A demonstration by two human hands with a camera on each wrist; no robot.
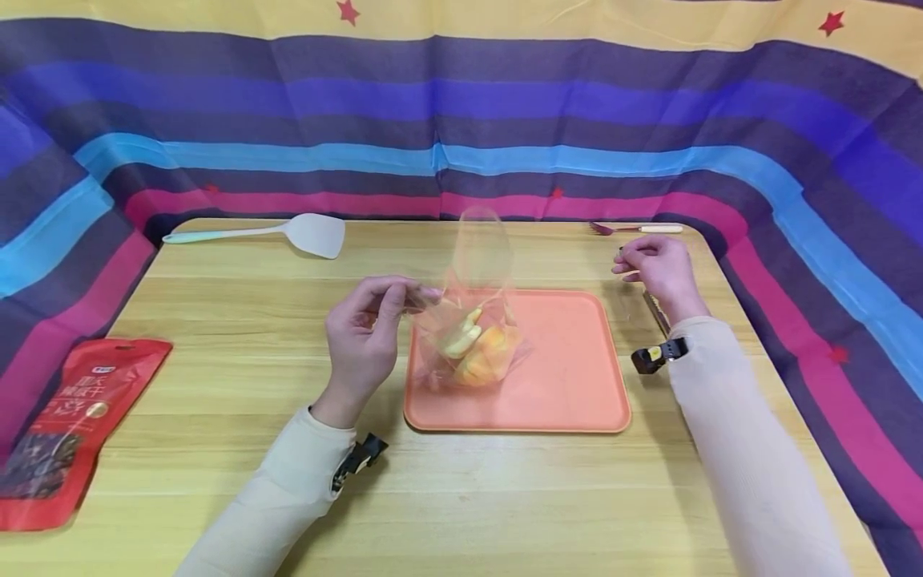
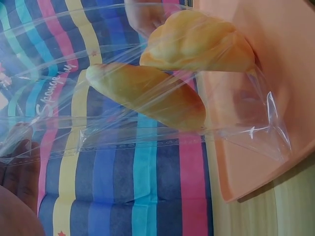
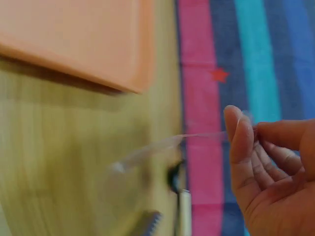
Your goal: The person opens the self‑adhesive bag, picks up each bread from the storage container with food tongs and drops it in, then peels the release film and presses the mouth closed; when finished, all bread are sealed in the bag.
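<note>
A clear plastic bag (image 1: 472,320) holding two golden bread rolls (image 1: 479,349) stands on an orange tray (image 1: 577,369). My left hand (image 1: 404,296) pinches the bag's left upper edge. In the left wrist view the rolls (image 2: 192,59) press against the bag film (image 2: 147,142) above the tray (image 2: 275,98), and my fingers (image 2: 19,167) show at the lower left. My right hand (image 1: 627,260) is right of the tray, off the bag, and pinches a thin clear plastic strip (image 3: 197,140) between thumb and fingers (image 3: 241,142).
A pale spatula (image 1: 288,234) lies at the far left of the wooden table (image 1: 216,320) and a fork (image 1: 634,229) at the far right. A knife (image 1: 656,312) lies by the tray's right side. A red snack packet (image 1: 65,425) sits at the left edge. Striped cloth walls surround the table.
</note>
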